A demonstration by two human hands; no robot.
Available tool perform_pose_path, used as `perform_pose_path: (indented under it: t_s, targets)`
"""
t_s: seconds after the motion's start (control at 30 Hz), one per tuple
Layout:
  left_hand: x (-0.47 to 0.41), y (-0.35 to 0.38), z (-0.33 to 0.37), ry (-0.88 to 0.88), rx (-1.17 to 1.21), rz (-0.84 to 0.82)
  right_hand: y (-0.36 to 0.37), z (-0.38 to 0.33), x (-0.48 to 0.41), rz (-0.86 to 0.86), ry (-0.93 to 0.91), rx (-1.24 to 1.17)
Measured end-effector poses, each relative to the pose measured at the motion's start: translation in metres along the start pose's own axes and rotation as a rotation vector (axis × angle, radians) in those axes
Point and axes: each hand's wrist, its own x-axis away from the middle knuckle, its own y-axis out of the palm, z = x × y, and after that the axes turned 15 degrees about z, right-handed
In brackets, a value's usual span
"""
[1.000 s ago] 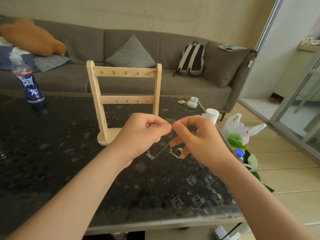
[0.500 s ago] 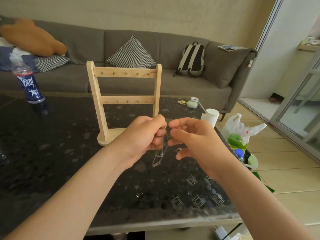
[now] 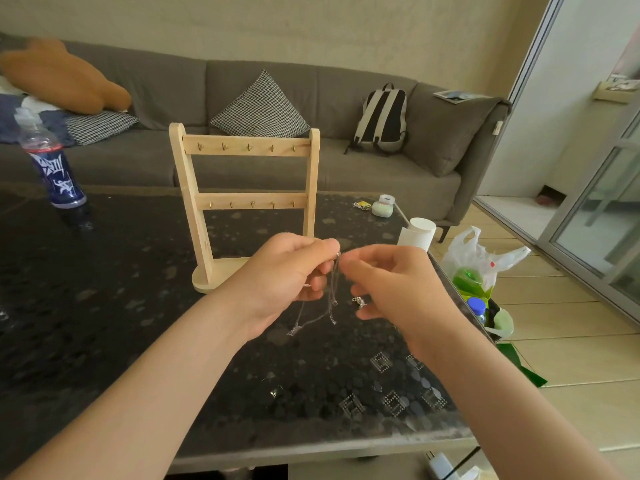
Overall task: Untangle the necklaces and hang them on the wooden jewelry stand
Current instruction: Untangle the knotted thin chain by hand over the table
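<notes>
Necklaces dangled tangled from a pinch of the left hand, the half-curled right hand just beside, its hold unclear; a hasty tug could tighten the knot.

Home living room: sofa, coffee table

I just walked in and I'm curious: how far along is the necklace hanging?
Nothing is hung yet: all the hooks on the wooden jewelry stand are bare. In hand: the left hand pinches the thin silver necklace chains, which dangle from it, with the right hand close beside that pinch. Left: separating the chains and hanging each. A small silver clump near the right hand may need it too.
</notes>
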Motion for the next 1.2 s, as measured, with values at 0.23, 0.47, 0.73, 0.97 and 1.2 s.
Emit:
perform_pose_path:
  t_s: [0.23, 0.47, 0.73, 0.97, 1.2]
  targets:
    - [0.000, 0.002, -0.004, 0.069, -0.115, 0.052, 0.001, -0.006, 0.006, 0.030, -0.245, 0.033]
    - [-0.002, 0.000, -0.009, 0.167, -0.226, 0.086, -0.002, -0.005, 0.002, 0.033, -0.316, 0.240]
    - [0.003, 0.000, -0.007, 0.357, -0.620, -0.052, -0.010, 0.000, -0.014, -0.283, -0.035, 0.185]
    - [0.000, -0.006, -0.007, 0.310, -0.612, -0.199, -0.008, 0.002, -0.014, -0.359, -0.082, 0.250]
    - [-0.001, -0.020, -0.001, 0.230, -0.433, -0.187, -0.009, 0.006, -0.021, -0.388, -0.141, 0.140]
